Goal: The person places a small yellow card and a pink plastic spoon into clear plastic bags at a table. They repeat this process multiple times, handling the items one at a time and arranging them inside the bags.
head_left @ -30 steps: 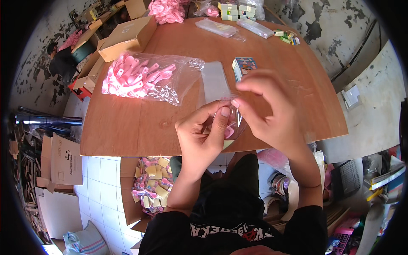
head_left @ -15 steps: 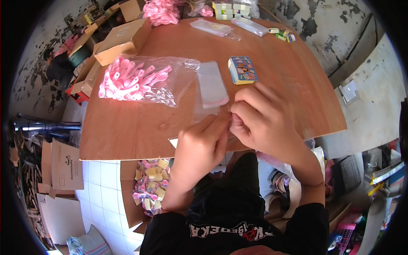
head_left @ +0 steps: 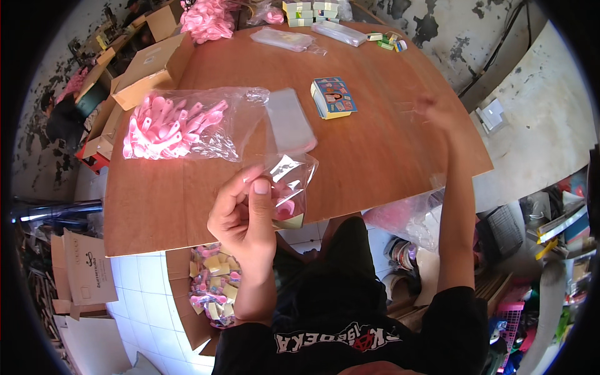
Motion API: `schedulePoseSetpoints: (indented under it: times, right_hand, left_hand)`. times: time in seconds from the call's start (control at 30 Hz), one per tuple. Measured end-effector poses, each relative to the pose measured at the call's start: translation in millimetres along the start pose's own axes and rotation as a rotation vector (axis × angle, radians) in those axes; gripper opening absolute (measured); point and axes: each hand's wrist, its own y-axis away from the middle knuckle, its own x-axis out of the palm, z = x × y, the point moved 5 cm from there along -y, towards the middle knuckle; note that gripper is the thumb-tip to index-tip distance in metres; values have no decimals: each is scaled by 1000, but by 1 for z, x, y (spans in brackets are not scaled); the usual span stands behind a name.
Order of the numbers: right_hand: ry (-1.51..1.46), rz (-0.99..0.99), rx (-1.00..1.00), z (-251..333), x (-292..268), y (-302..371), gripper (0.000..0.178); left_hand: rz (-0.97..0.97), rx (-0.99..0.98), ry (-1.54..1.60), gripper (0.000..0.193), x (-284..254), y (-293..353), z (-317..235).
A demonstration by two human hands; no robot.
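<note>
My left hand pinches a small clear packet with a pink piece and a yellow card inside, held over the table's near edge. Far out over the right side of the brown table is my right hand, blurred, with its fingers apart; a thin clear film seems to be at its fingertips, but I cannot tell if it grips it. A stack of clear sleeves lies just beyond the packet. A stack of printed cards sits between the two hands.
A large clear bag of pink plastic pieces lies on the table's left. A cardboard box of finished packets stands on the tiled floor below the table edge. Open cartons sit at the far left, more packets and small boxes at the far end.
Both hands were together on the packet at the table's near edge. Now the right hand has left it and swung out to the far right, while the left hand keeps the packet.
</note>
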Motion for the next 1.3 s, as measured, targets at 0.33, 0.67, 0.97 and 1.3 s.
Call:
schedulePoseSetpoints:
  times: [0.33, 0.67, 0.97, 1.3]
  right_hand:
    - [-509, 172, -462, 150, 80, 115, 41]
    - [-655, 8, -784, 248, 111, 148, 11]
    - [-910, 215, -516, 225, 144, 135, 24]
    - [-1028, 312, -431, 210, 177, 127, 15]
  left_hand:
    - [51, -65, -101, 11, 20, -7, 13]
    - [370, -62, 144, 72, 22, -18, 29]
    - [376, -363, -57, 42, 0, -9, 55]
    - [336, -320, 18, 29, -22, -20, 60]
